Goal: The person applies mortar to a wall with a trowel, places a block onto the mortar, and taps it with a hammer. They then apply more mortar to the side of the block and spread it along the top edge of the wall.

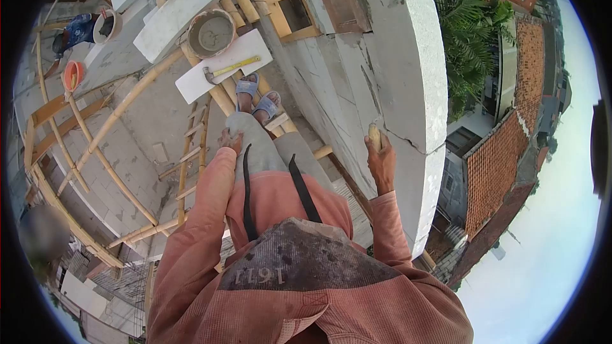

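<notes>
My right hand (382,167) is closed round the pale handle of a small trowel (375,135), held against the grey block wall (357,83) beside a jagged crack or joint. My left hand (231,141) rests on my grey trouser leg, near the knee; what its fingers hold, if anything, is too small to tell. Beyond my sandalled feet, a hammer (233,69) with a yellow handle lies on a white block (197,79). A round bucket (211,34) of grey mortar stands just past it.
Bamboo poles (131,99) form scaffolding at the left, above a lower floor. White blocks (185,9) lie on the planks ahead. At the upper left a co-worker (78,30) is beside another bucket (107,27). An orange bucket (73,75) is nearby. Tiled roofs (497,172) lie beyond the wall.
</notes>
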Demonstrator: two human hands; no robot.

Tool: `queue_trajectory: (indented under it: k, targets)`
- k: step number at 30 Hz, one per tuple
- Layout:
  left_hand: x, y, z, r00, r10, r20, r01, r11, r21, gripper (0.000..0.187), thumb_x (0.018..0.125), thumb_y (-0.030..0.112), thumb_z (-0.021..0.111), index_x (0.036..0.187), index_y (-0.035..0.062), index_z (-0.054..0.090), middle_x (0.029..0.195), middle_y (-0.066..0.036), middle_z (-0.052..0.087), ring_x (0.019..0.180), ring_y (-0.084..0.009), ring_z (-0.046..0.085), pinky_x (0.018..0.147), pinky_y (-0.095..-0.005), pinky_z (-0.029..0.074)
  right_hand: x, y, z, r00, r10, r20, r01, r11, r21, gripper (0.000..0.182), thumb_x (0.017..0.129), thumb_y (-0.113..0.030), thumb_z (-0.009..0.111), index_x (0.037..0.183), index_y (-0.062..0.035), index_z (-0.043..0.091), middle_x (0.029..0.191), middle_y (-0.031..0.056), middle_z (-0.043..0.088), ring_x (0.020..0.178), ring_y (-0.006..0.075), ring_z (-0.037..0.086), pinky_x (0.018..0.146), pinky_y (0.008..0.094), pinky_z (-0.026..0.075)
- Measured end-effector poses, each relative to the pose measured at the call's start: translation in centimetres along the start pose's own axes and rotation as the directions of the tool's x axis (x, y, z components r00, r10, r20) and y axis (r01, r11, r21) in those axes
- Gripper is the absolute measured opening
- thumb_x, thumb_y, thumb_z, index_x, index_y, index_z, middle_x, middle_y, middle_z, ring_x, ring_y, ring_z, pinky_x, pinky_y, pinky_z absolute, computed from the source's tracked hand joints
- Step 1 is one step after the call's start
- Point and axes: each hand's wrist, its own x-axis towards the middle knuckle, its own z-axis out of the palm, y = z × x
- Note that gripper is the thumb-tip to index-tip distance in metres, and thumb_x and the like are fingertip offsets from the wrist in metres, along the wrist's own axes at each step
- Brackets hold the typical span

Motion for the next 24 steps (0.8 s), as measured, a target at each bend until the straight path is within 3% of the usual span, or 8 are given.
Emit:
queue_trajectory:
  k: [2,3,8,11,16,20,24]
  targets:
    - [0.0,0.8,-0.8,0.999,0.015,-0.028,-0.015,1.000,0.002,0.077,0.087,0.052,0.067,0.151,0.0190,0.038,0.150,-0.027,0.037,0.136,-0.0464,0.042,0.115,-0.0505,0.036,1.6,0.0,2.0,0.998,-0.026,-0.050,0.024,0.999,-0.034,0.062,0.094,-0.047,0.065,0.130,0.0032,0.060,0.108,0.0259,0.071,0.107,0.0396,0.069,0.093,0.0440,0.051]
    - [-3.7,-0.9,1.6,0.998,-0.029,0.054,0.028,1.000,0.002,0.077,0.087,0.052,0.067,0.151,0.0191,0.038,0.150,-0.027,0.037,0.136,-0.0465,0.043,0.115,-0.0506,0.036,-0.4,0.0,-1.1,0.998,0.021,-0.053,-0.026,0.995,-0.097,0.062,0.094,-0.046,0.065,0.130,0.0034,0.060,0.108,0.0262,0.071,0.106,0.0398,0.069,0.092,0.0436,0.052]
    - [-1.9,-0.1,-0.2,1.000,-0.008,0.018,0.008,1.000,0.008,0.077,0.087,0.051,0.066,0.151,0.0196,0.037,0.150,-0.027,0.036,0.136,-0.0472,0.043,0.115,-0.0520,0.036,2.2,-4.6,1.4,0.983,-0.054,-0.174,0.057,0.998,0.012,0.061,0.095,-0.046,0.065,0.129,0.0037,0.060,0.104,0.0254,0.071,0.100,0.0372,0.070,0.090,0.0415,0.052]
    - [-1.0,-0.7,0.2,1.000,-0.001,0.025,0.000,1.000,0.019,0.078,0.088,0.053,0.065,0.152,0.0200,0.036,0.151,-0.027,0.035,0.137,-0.0474,0.042,0.115,-0.0529,0.035,1.8,-7.3,0.2,0.989,0.074,-0.126,-0.062,0.994,0.094,0.061,0.095,-0.046,0.065,0.129,0.0039,0.061,0.103,0.0240,0.071,0.098,0.0331,0.070,0.088,0.0410,0.052]
    - [-0.6,-1.1,0.0,1.000,0.009,0.025,-0.010,0.998,0.066,0.080,0.088,0.056,0.064,0.152,0.0185,0.035,0.150,-0.028,0.038,0.137,-0.0470,0.041,0.115,-0.0531,0.036,1.1,-2.5,0.1,0.999,0.035,-0.007,-0.034,0.989,0.142,0.060,0.095,-0.045,0.065,0.130,0.0037,0.060,0.105,0.0227,0.071,0.099,0.0311,0.070,0.089,0.0405,0.051]
    - [1.3,-1.8,0.7,0.996,0.091,0.017,-0.093,0.991,0.099,0.083,0.087,0.059,0.063,0.153,0.0168,0.035,0.149,-0.029,0.040,0.138,-0.0474,0.040,0.116,-0.0529,0.033,1.3,0.9,-1.4,0.995,0.059,0.081,-0.053,0.995,-0.079,0.058,0.095,-0.043,0.064,0.131,0.0029,0.061,0.109,0.0220,0.072,0.102,0.0338,0.070,0.091,0.0400,0.051]
    - [1.2,-1.8,0.4,0.993,0.116,-0.009,-0.113,0.984,0.140,0.084,0.087,0.060,0.062,0.153,0.0162,0.034,0.150,-0.029,0.039,0.139,-0.0476,0.038,0.117,-0.0523,0.031,-0.5,4.6,-5.3,1.000,0.000,-0.014,0.000,1.000,-0.004,0.058,0.095,-0.044,0.064,0.128,0.0032,0.062,0.111,0.0235,0.071,0.106,0.0371,0.069,0.091,0.0409,0.051]
